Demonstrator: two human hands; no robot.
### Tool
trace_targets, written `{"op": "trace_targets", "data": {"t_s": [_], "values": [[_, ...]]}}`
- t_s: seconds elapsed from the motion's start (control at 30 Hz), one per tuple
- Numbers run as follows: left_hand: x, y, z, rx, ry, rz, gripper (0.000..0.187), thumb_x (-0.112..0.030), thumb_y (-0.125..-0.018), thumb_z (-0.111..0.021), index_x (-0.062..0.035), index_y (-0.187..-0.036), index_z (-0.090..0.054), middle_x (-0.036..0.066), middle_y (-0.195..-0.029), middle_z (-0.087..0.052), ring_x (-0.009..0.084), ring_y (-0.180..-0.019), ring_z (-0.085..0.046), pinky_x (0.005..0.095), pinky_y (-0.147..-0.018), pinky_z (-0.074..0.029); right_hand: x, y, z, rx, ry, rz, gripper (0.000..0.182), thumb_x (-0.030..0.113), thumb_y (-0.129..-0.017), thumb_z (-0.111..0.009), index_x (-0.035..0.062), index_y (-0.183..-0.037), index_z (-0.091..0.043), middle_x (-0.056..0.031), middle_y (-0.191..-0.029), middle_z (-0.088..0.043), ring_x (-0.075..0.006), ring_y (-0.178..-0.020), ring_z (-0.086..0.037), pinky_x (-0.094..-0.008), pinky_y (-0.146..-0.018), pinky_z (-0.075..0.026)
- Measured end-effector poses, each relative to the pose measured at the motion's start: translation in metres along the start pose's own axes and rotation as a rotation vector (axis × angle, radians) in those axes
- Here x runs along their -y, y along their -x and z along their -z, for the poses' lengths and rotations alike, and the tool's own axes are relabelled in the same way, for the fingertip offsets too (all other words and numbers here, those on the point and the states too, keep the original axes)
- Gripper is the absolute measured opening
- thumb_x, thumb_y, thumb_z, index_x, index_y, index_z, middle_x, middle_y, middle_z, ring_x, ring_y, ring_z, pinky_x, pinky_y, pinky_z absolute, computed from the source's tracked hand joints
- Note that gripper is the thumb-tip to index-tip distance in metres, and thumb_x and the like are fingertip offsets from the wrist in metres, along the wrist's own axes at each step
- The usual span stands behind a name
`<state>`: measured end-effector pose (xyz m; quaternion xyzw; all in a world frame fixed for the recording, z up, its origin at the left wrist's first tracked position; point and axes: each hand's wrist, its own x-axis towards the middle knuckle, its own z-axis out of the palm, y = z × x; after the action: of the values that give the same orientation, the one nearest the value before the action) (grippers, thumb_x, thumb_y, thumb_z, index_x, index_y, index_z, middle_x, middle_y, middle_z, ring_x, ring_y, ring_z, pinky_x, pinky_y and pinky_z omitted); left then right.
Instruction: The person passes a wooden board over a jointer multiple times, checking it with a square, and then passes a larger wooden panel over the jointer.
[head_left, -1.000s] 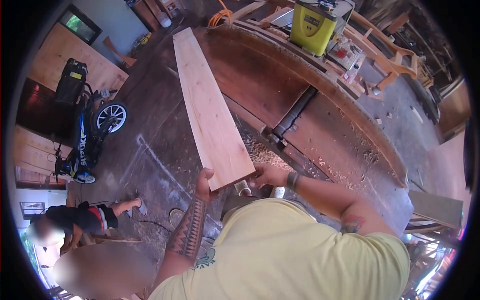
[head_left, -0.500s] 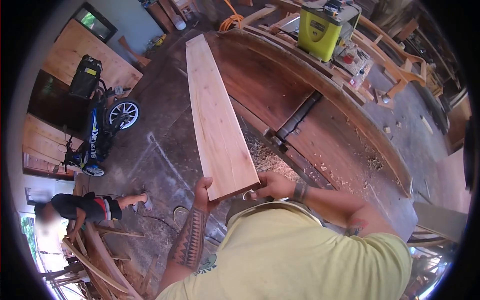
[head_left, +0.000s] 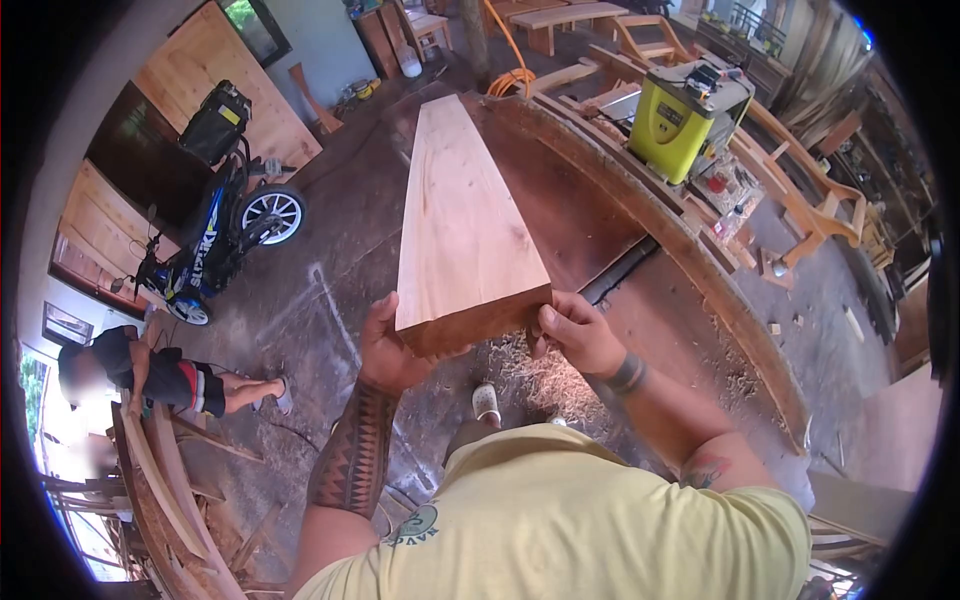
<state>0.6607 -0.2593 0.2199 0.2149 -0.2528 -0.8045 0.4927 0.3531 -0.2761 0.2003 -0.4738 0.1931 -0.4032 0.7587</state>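
A long, pale wooden plank (head_left: pixel 465 215) points away from me, its reddish-brown end face turned toward my chest. My left hand (head_left: pixel 393 345) grips the near left corner, thumb along the side and fingers underneath. At the near right corner, my right hand (head_left: pixel 580 332) is closed on the plank, with the thumb against the edge. The far end of the plank overlaps a large reddish-brown wooden slab (head_left: pixel 560 190) in the view. Most of the fingers of both hands are hidden under or behind the wood.
To the right, a yellow-green machine (head_left: pixel 675 125) stands among timber and wooden frames. A blue motorbike (head_left: pixel 215 225) is parked at the left. Below it, another person (head_left: pixel 170 375) bends over curved wooden pieces (head_left: pixel 165 480). Wood shavings (head_left: pixel 560 375) cover the floor near my feet.
The plank's near end has been raised, so its end face now shows fully. Both hands have moved up with it, and my view has shifted, bringing my shoes into sight.
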Motion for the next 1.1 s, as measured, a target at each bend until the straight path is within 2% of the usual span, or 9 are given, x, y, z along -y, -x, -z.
{"op": "trace_targets", "data": {"t_s": [0.17,0.27,0.37,0.47,0.6,0.7,0.83,1.0,1.1], "values": [[-0.002,-0.001,-0.004,-0.010,-0.030,0.018,0.081,-0.066,-0.104,-0.048,-0.0101,-0.162,-0.047,0.021,-0.156,-0.059,0.0419,-0.135,-0.064,0.0630,-0.101,-0.060,-0.002,0.000,0.000,-0.038,0.036,-0.006,0.036,0.041,-0.113,-0.061,0.0059,-0.107,-0.064,0.0018,-0.087,-0.064,-0.0079,-0.078,-0.067,-0.0282,-0.072,-0.059],[-0.002,-0.002,-0.008,-0.031,0.069,0.034,0.081,-0.067,-0.104,-0.048,-0.0097,-0.162,-0.047,0.021,-0.156,-0.059,0.0429,-0.136,-0.064,0.0630,-0.099,-0.061,0.001,-0.001,-0.002,-0.068,0.056,-0.008,0.035,0.040,-0.114,-0.061,0.0064,-0.104,-0.063,0.0013,-0.086,-0.064,-0.0081,-0.075,-0.066,-0.0286,-0.070,-0.058],[-0.010,-0.005,-0.018,-0.052,0.046,-0.026,0.084,-0.069,-0.104,-0.045,-0.0071,-0.162,-0.047,0.023,-0.153,-0.062,0.0452,-0.129,-0.068,0.0633,-0.097,-0.062,0.013,-0.008,-0.007,-0.090,0.051,0.029,0.037,0.040,-0.114,-0.060,0.0066,-0.099,-0.063,0.0007,-0.084,-0.064,-0.0084,-0.073,-0.065,-0.0287,-0.068,-0.057],[-0.028,-0.014,-0.027,0.010,0.014,-0.048,0.088,-0.072,-0.104,-0.041,-0.0037,-0.160,-0.048,0.025,-0.149,-0.064,0.0481,-0.121,-0.072,0.0628,-0.095,-0.063,0.033,-0.023,-0.014,-0.082,0.052,0.085,0.039,0.041,-0.115,-0.059,0.0068,-0.095,-0.063,0.0001,-0.083,-0.063,-0.0089,-0.072,-0.064,-0.0287,-0.066,-0.055],[-0.049,-0.023,-0.036,0.134,0.006,-0.040,0.092,-0.072,-0.106,-0.039,0.0029,-0.158,-0.048,0.029,-0.148,-0.063,0.0515,-0.121,-0.071,0.0638,-0.100,-0.061,0.054,-0.041,-0.023,-0.073,0.050,0.126,0.043,0.043,-0.115,-0.057,0.0068,-0.092,-0.061,-0.0033,-0.080,-0.065,-0.0130,-0.071,-0.067,-0.0293,-0.066,-0.054],[-0.052,-0.025,-0.040,0.162,0.027,-0.062,0.094,-0.073,-0.106,-0.039,0.0043,-0.157,-0.049,0.029,-0.148,-0.063,0.0524,-0.123,-0.070,0.0636,-0.101,-0.061,0.059,-0.044,-0.022,-0.045,0.060,0.143,0.044,0.043,-0.116,-0.056,0.0070,-0.091,-0.060,-0.0047,-0.078,-0.066,-0.0146,-0.071,-0.068,-0.0293,-0.066,-0.054],[-0.054,-0.027,-0.040,0.198,0.031,-0.050,0.092,-0.072,-0.106,-0.039,0.0026,-0.160,-0.045,0.030,-0.149,-0.062,0.0530,-0.125,-0.069,0.0635,-0.103,-0.060,0.060,-0.045,-0.024,-0.100,0.090,0.131,0.045,0.044,-0.115,-0.055,0.0070,-0.090,-0.060,-0.0050,-0.077,-0.066,-0.0149,-0.070,-0.068,-0.0293,-0.066,-0.054],[-0.051,-0.028,-0.042,0.219,0.039,-0.047,0.089,-0.070,-0.107,-0.040,-0.0010,-0.164,-0.040,0.030,-0.150,-0.061,0.0529,-0.126,-0.068,0.0632,-0.104,-0.060,0.058,-0.045,-0.019,-0.070,0.066,0.150,0.046,0.043,-0.116,-0.055,0.0065,-0.089,-0.060,-0.0052,-0.076,-0.066,-0.0157,-0.069,-0.068,-0.0295,-0.066,-0.054],[-0.052,-0.030,-0.042,0.234,0.036,-0.041,0.089,-0.070,-0.107,-0.039,-0.0016,-0.163,-0.042,0.029,-0.150,-0.061,0.0530,-0.126,-0.068,0.0630,-0.104,-0.060,0.062,-0.045,-0.020,-0.077,0.073,0.139,0.046,0.044,-0.116,-0.055,0.0064,-0.089,-0.060,-0.0051,-0.076,-0.066,-0.0158,-0.068,-0.067,-0.0297,-0.065,-0.054]]}}
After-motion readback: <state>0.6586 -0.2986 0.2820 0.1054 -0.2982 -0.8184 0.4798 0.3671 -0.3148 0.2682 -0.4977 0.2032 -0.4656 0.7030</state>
